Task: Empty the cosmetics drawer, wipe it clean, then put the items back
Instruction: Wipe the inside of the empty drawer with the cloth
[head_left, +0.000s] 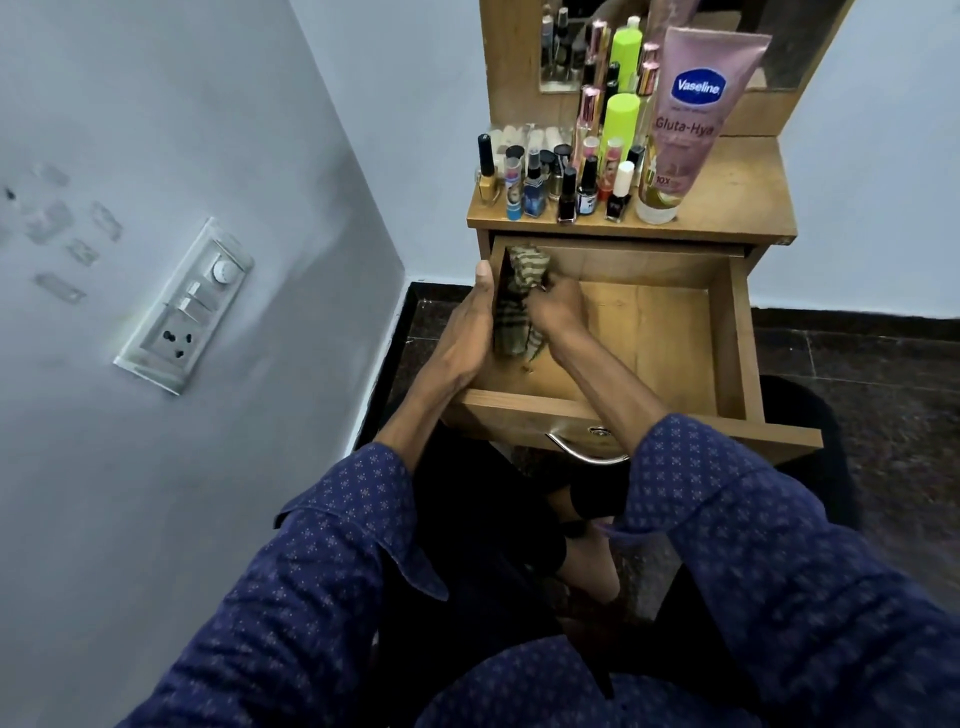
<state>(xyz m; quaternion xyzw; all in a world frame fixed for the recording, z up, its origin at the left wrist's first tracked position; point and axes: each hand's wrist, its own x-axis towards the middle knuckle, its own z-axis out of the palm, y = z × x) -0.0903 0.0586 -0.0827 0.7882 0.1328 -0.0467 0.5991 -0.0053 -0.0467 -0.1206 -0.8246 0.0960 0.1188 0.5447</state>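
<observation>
On the far left I see a grey wall with a switch panel (184, 305) mounted on it, well apart from the work. Moving right, my left hand (467, 332) grips the left wall of the open drawer (724, 332), thumb lying along the outside and the fingers curled over the rim, pressed against the wood. Just beside it, inside the drawer's left side, hangs the striped cloth (522, 299) (olive and dark bands, bunched and partly draped down the inner wall). My right hand (558, 312) is inside the drawer touching that cloth, its fingers closed on the fabric; the exact grip is blurred, so I cannot tell more than that they are gathered on it. The rest of the drawer floor is bare wood. At the near front panel a curved metal handle (587, 452) shows between my forearms, both in blue patterned sleeves (737, 519).

Farther away, on the bench (748, 208) above the drawer, the cosmetics stand upright in a tight cluster: small nail polish bottles (569, 195) in the near row, lime-green bottles (621, 124) behind them, and at the right a tall pink Vaseline tube (696, 109). A mirror (779, 47) rises at the far back.
</observation>
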